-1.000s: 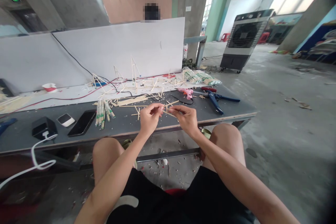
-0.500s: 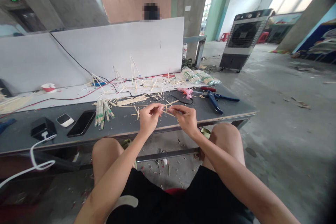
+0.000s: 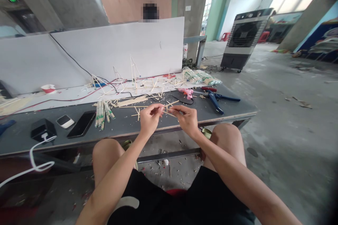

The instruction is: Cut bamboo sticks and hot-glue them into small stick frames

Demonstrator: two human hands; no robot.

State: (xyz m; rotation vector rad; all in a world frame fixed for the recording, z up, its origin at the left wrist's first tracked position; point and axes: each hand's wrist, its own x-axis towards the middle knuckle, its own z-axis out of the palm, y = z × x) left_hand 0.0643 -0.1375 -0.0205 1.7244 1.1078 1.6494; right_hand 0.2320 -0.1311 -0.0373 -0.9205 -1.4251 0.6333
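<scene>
Over the front part of the dark table, my left hand (image 3: pixel 150 119) and my right hand (image 3: pixel 186 116) face each other, a small gap between them. Both pinch a small piece made of thin wooden sticks (image 3: pixel 173 104), and its joints are partly hidden by the fingers. Just left of my left hand, a few crossed sticks (image 3: pixel 138 113) rest on the table. Behind my hands lies a pile of loose sticks (image 3: pixel 132 101). A pink glue gun (image 3: pixel 186 93) is on the table beyond my right hand.
Blue-handled cutters (image 3: pixel 215 102) lie at the right. Left of my hands are wrapped stick bundles (image 3: pixel 100 114), a black phone (image 3: pixel 81 124), a white device (image 3: pixel 65 121) and a black box with a white cable (image 3: pixel 43 129). A person's head shows behind the white partition (image 3: pixel 118 51).
</scene>
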